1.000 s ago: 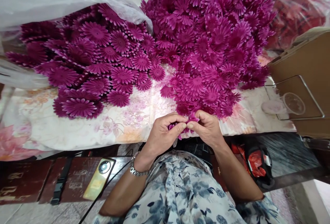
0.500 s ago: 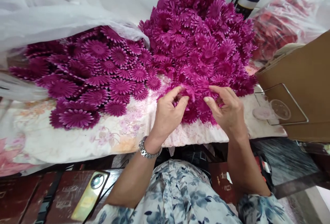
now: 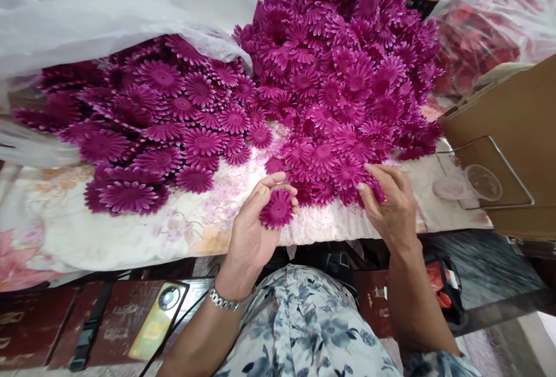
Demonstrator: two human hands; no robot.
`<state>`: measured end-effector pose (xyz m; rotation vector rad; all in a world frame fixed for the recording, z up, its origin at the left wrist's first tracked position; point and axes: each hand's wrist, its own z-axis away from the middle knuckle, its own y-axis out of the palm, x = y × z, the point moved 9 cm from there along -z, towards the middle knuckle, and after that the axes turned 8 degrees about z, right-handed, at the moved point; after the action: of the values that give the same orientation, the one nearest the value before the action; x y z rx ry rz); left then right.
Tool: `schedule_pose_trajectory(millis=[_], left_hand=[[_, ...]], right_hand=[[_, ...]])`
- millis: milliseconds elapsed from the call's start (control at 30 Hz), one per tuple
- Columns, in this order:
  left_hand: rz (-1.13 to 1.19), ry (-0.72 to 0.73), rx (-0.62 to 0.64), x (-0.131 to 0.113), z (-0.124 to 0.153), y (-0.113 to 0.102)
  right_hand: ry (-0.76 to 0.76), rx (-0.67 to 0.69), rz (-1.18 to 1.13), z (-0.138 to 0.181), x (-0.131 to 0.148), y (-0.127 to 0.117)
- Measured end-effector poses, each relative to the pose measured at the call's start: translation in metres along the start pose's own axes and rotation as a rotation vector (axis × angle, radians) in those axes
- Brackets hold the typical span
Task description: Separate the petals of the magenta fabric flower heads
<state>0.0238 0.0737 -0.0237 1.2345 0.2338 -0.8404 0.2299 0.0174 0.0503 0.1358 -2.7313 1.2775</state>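
Observation:
My left hand (image 3: 256,226) is closed on a purple artificial flower head (image 3: 278,209), held in the fingers with its round face turned up, just over the table's front edge. My right hand (image 3: 391,206) is at the near right side of a tall heap of purple flower heads (image 3: 330,93). Its thumb and fingers are apart, with purple petals showing between them, and no flower is plainly gripped. To the left, flatter purple flower heads (image 3: 165,116) lie overlapping in stacks, spilling from a white plastic bag (image 3: 121,24).
A floral cloth (image 3: 174,226) covers the table. At right stand a cardboard box (image 3: 508,134), a wire frame (image 3: 508,160) with a clear round lid (image 3: 483,183), and a clear bag of red flowers (image 3: 482,35). A phone (image 3: 158,319) lies below the table edge at left.
Both hands were together at the heap's front. My left hand has drawn back left and toward me with a flower head in it; my right hand has shifted slightly right and nearer.

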Motion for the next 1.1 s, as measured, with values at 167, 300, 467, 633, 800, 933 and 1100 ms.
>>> schedule_pose_trajectory(millis=[167, 300, 467, 633, 800, 933, 1100], left_hand=[[0.074, 0.038, -0.041, -0.001, 0.010, -0.012], [0.013, 0.050, -0.042, 0.003, 0.013, -0.015], [0.043, 0.024, -0.101, 0.012, 0.013, -0.019], [-0.004, 0.018, -0.131, 0.016, 0.020, -0.020], [-0.037, -0.055, -0.054, 0.023, 0.028, -0.019], [-0.127, -0.057, 0.044, 0.025, 0.032, -0.020], [-0.257, 0.004, 0.105, 0.023, 0.034, -0.025]], right_hand=[[0.019, -0.021, -0.002, 0.004, -0.008, -0.007], [0.045, -0.048, -0.079, 0.009, 0.003, -0.014], [-0.070, 0.102, -0.314, 0.014, 0.059, -0.006], [-0.184, 0.189, -0.481, 0.013, 0.107, 0.010], [-0.141, 0.257, -0.527, 0.011, 0.113, 0.034], [-0.031, 0.387, -0.628, 0.013, 0.105, 0.047], [0.065, 0.481, -0.701, 0.015, 0.101, 0.053]])
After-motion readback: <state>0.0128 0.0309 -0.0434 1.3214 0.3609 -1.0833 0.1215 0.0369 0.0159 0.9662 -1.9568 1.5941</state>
